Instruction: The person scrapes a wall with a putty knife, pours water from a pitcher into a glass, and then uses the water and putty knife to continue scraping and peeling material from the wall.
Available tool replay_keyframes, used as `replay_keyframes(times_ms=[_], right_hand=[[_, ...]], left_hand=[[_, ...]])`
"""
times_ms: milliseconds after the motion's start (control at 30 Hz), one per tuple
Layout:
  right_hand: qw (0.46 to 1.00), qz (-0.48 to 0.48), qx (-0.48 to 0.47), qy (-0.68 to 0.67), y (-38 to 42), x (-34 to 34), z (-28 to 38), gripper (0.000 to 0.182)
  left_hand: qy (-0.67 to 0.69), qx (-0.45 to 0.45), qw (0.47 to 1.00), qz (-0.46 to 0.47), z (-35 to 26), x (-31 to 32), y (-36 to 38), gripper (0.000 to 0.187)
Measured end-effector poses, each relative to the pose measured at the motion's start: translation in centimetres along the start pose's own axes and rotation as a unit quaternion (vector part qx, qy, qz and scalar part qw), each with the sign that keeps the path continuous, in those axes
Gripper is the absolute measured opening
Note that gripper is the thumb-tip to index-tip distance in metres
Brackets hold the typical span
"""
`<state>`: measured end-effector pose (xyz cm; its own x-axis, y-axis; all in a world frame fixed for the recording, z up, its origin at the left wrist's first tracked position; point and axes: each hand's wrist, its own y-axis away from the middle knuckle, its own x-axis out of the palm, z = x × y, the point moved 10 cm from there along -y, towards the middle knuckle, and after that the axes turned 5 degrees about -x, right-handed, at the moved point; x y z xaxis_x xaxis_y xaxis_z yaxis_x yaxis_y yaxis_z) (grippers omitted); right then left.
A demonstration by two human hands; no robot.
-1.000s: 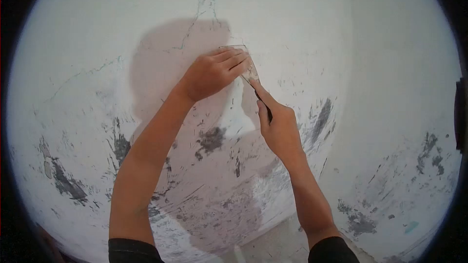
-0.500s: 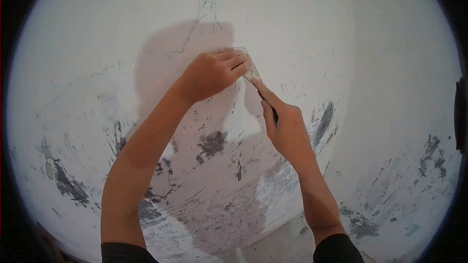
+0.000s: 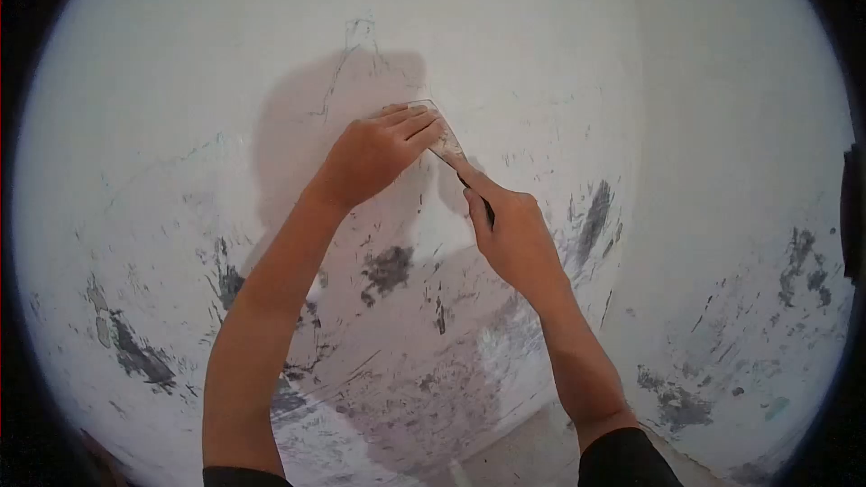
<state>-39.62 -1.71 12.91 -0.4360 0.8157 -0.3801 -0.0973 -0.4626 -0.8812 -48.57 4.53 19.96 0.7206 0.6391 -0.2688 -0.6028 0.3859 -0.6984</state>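
Note:
My right hand (image 3: 516, 233) is closed around the dark handle of a putty knife (image 3: 448, 143). The knife slants up and to the left, its pale-smeared blade against a white, marked wall (image 3: 523, 27). My left hand (image 3: 374, 155) lies over the upper blade, with its fingers extended and laid flat on it. Those fingers cover much of the blade, and its edge is only partly visible. Just above the hands, thin crack-like lines (image 3: 334, 81) run over the wall.
Dark scuffed patches (image 3: 388, 269) cover the lower wall, with more on the right-hand section (image 3: 798, 271) beyond a corner. A greyish surface (image 3: 523, 451) shows at the bottom. My shadow falls on the wall. A dark object (image 3: 851, 216) stands at the right edge.
The view has shifted slightly, so the crack lines sit lower and further left. Both hands and the putty knife appear a little to the left, with the same hold.

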Motion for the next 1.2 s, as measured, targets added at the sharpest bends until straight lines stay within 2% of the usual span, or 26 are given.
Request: replay_keyframes(times_ms=[133, 167, 200, 333, 467, 633, 700, 800, 1033, 1100, 1200], right_hand=[[0.999, -0.026, 0.025, 0.002, -1.0, -1.2, -0.8, 0.049], [0.999, -0.027, 0.023, 0.003, -0.8, -1.3, -0.8, 0.049], [0.999, -0.022, 0.018, 0.021, -0.1, -1.1, -0.6, 0.048], [0.999, -0.041, -0.013, 0.026, 0.2, -0.5, -1.0, 0.051], [0.999, -0.024, -0.032, 0.029, 1.2, 0.5, -1.7, 0.055], [0.999, -0.036, -0.011, 0.019, 1.5, 1.4, -2.8, 0.053], [0.997, -0.057, -0.053, 0.025, 0.9, 1.3, -2.3, 0.053], [0.999, -0.037, -0.021, -0.033, 0.9, 0.6, -2.6, 0.052], [1.0, -0.01, -0.002, -0.028, 0.8, -0.3, -3.2, 0.05], [0.996, -0.05, -0.075, -0.02, 0.2, -0.4, -2.5, 0.05], [0.999, -0.033, -0.029, -0.024, 1.2, -0.8, -2.9, 0.048]], left_hand=[[-0.007, -0.013, 1.0, -0.022, 0.6, -0.2, -1.3, 0.031], [-0.01, -0.008, 1.0, 0.003, 0.4, 0.2, -1.0, 0.031], [-0.014, 0.001, 0.999, 0.03, 0.1, 0.7, -0.7, 0.031], [0.005, 0.018, 1.0, -0.002, -0.1, 0.4, -0.6, 0.032], [-0.024, 0.062, 0.998, 0.017, -1.0, 1.4, 0.1, 0.033], [-0.07, 0.089, 0.993, 0.021, -1.7, 1.6, 0.2, 0.034], [-0.057, 0.081, 0.995, 0.007, -1.3, 1.0, -0.1, 0.033], [-0.055, 0.083, 0.995, 0.02, -1.5, 1.2, -0.6, 0.032], [-0.055, 0.06, 0.996, 0.037, -2.2, 1.6, -0.8, 0.033], [-0.063, 0.06, 0.996, 0.004, -1.8, 1.0, -0.7, 0.035], [-0.052, 0.051, 0.997, 0.028, -2.5, 1.3, -0.8, 0.036]])
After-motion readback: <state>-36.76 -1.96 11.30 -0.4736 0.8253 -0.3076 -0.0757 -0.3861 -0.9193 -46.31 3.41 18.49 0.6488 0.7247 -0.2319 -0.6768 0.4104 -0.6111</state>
